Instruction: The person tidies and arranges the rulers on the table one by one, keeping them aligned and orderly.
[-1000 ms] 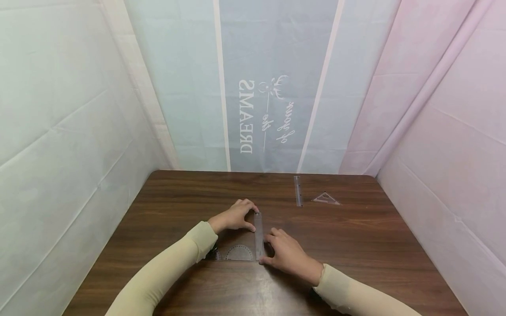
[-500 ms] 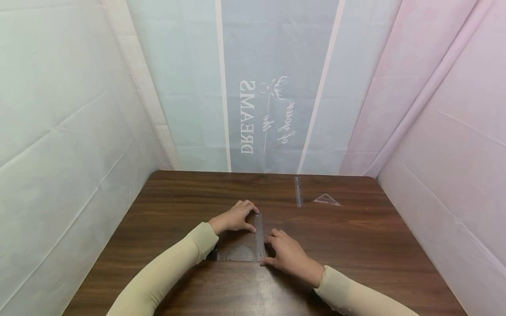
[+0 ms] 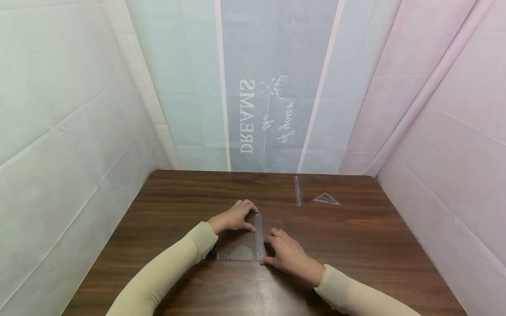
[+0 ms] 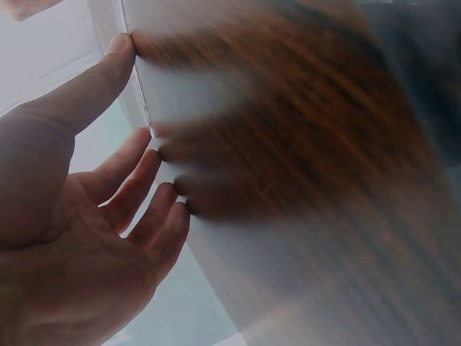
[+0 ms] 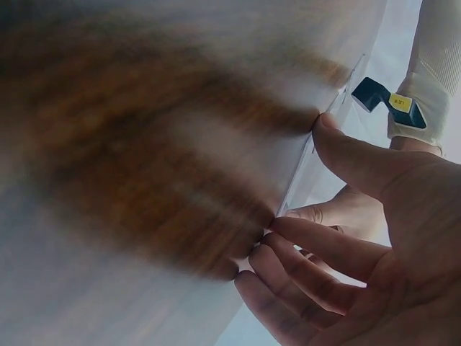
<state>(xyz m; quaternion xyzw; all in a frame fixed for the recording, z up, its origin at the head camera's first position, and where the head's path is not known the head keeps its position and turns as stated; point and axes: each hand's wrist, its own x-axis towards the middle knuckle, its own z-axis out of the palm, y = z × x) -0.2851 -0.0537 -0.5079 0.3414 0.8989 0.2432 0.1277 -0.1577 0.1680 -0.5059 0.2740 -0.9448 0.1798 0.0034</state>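
A clear ruler [image 3: 259, 237] lies on the brown wooden table, its length running away from me. My left hand [image 3: 236, 216] reaches to its far end, index fingertip at the far left corner and thumb tip at the left edge. Relaxed fingers of my right hand [image 3: 290, 252] meet the right edge, with the thumb at the near end. Left of the ruler's near end lies a clear protractor [image 3: 239, 253], curved side away from me. Another clear piece [image 3: 217, 254] with curved markings shows beside it, partly hidden by the left cuff. In both wrist views, fingertips rest on the tabletop.
Farther back to the right lie a second clear ruler [image 3: 298, 192] and a clear set square [image 3: 326, 199]. The table [image 3: 189, 184] has a printed cloth [image 3: 261, 52] behind it and pale cloth walls on both sides.
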